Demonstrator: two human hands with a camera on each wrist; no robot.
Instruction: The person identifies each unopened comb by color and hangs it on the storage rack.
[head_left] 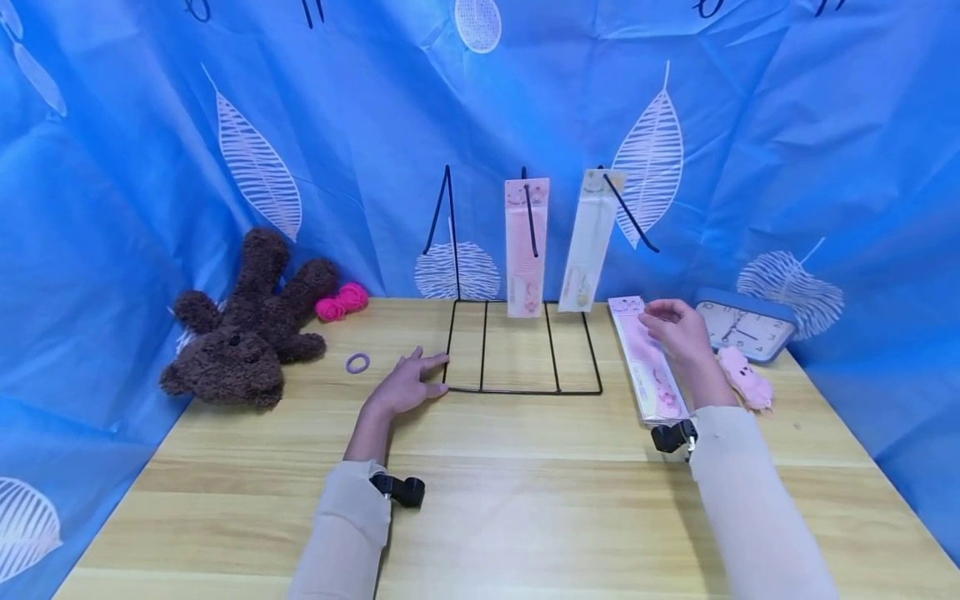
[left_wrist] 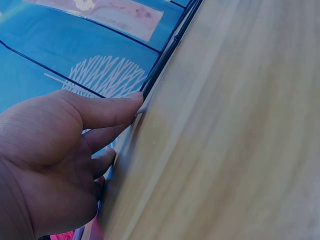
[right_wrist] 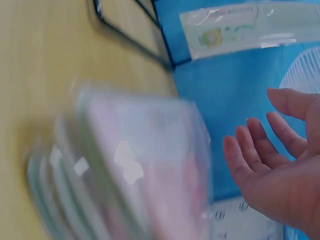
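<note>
My left hand (head_left: pixel 405 383) touches the left side of a black wire display rack (head_left: pixel 525 392), its thumb at the front corner and its fingers spread. In the left wrist view the thumb tip meets the wire. A slim pink packet (head_left: pixel 527 283) hangs on the rack's middle hook, and a pale white-green packet (head_left: pixel 588 250) hangs tilted on the right hook. The left hook carries nothing. My right hand (head_left: pixel 678 329), fingers loosely bent and holding nothing, is beside the top end of a stack of clear-wrapped pink packets (head_left: pixel 648 367). Their contents are hard to tell.
On the left lie a brown teddy bear (head_left: pixel 243 333), a bright pink yarn bundle (head_left: pixel 342 302) and a purple ring (head_left: pixel 357 363). A blue clock (head_left: pixel 746 325) and a small pink plush toy (head_left: pixel 746 380) are right of my right hand. Blue cloth (head_left: pixel 360 150) hangs behind the table.
</note>
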